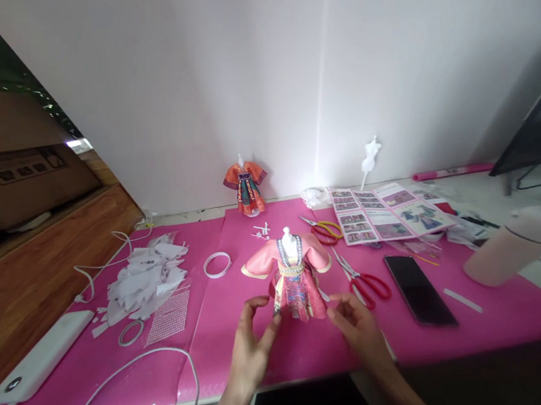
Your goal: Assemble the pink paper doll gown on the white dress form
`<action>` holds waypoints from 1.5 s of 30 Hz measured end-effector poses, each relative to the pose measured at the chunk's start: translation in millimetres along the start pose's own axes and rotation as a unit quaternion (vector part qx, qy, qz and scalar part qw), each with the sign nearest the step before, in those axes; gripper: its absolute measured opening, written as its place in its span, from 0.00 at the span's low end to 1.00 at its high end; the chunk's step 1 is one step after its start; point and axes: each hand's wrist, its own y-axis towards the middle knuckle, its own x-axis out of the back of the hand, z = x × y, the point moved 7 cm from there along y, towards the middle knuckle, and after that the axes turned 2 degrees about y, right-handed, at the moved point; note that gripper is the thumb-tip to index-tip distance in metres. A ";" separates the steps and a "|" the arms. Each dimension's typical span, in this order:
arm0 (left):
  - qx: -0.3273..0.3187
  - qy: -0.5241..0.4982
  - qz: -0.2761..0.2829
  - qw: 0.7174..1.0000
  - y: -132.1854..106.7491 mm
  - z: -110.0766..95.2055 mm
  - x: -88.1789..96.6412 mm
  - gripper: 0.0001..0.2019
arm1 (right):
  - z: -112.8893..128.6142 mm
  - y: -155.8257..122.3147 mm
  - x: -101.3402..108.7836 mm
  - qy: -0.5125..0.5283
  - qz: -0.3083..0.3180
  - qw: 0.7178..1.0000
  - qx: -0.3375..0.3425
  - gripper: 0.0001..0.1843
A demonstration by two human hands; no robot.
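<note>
A miniature pink doll dress (296, 285) with wide sleeves, a beaded collar and waistband and a patterned front panel stands upright on a small white mannequin (287, 233). At the left side of its skirt is my left hand (250, 349), thumb and forefinger curled in at the hem. On the opposite side, my right hand (357, 326) has its fingers closed at the skirt's lower right edge. The mannequin's base is hidden behind the skirt. Just right of the dress lie red-handled scissors (367, 286), with yellow-and-red-handled pliers (323, 227) farther back.
Behind stands an orange-and-green doll dress (245, 189). A bare mannequin (369, 156) leans near an instruction sheet (390, 214). Phone (419, 289) and pink tumbler (517, 244) are right. Left are paper scraps (144, 277), a tape ring (218, 265), a bead sheet (168, 315) and a power bank (43, 355).
</note>
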 end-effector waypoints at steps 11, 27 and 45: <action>-0.044 0.027 0.013 0.999 7.6 -1.8 -25.0 0.07 | -1.3 13.7 -9.3 -0.260 0.070 0.962 0.050 0.18; -0.081 0.046 -0.132 0.987 -5.5 -27.0 14.8 0.14 | 56.7 1.8 0.0 -0.256 0.000 0.943 0.214 0.11; -0.035 0.016 -0.163 0.986 4.9 -31.8 22.5 0.14 | 222.0 36.2 -71.4 -0.261 0.151 0.844 0.444 0.08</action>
